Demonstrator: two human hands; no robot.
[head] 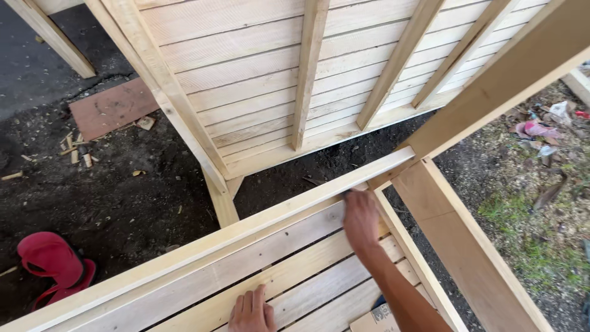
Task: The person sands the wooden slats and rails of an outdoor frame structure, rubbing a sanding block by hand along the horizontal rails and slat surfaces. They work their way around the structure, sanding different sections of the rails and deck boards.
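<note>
My right hand [361, 219] reaches up along the slatted wooden panel [289, 258] to the long top rail [264, 218], close to the corner post [467, 246]. Its fingers curl against the rail's lower edge. A small dark tip shows at the fingertips, and I cannot tell whether the hand holds something. My left hand [252, 312] lies flat on a lower slat at the bottom of the view, fingers together, holding nothing.
A second slatted wall [258, 74] with upright battens stands across dark soil. A thick beam [516, 74] slants at the upper right. A red shoe [52, 261] lies at lower left, wood scraps [77, 150] and a brown board [110, 107] beyond. A cardboard piece [378, 320] sits by my forearm.
</note>
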